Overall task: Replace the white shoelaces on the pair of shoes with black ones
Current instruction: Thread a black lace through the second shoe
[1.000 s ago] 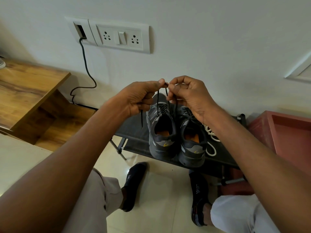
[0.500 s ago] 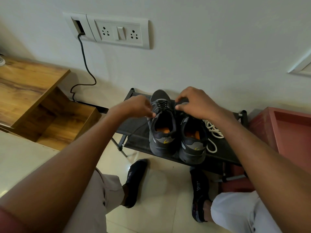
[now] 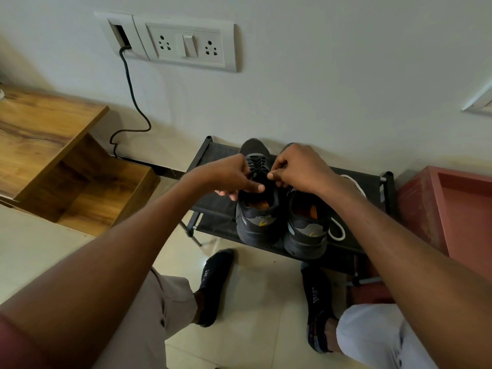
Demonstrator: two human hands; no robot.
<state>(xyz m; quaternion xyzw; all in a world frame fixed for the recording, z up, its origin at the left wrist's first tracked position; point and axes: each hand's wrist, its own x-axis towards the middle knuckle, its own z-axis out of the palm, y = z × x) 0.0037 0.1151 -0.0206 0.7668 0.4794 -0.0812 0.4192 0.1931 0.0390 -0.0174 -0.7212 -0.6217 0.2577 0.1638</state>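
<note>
Two dark grey shoes stand side by side on a low black rack, toes to the wall. The left shoe carries a black lace through its eyelets. My left hand and my right hand meet over its tongue, each pinching an end of that black lace. The right shoe lies partly under my right wrist, so its lacing is hidden. A loose white lace lies on the rack to the right of the shoes.
A wooden shelf unit stands at the left, a reddish box at the right. A black cable hangs from the wall socket plate. My two socked feet rest on the tiled floor before the rack.
Both hands came down from chest height, where they held the lace ends up, to the left shoe's tongue. They now sit closer together over the eyelets.
</note>
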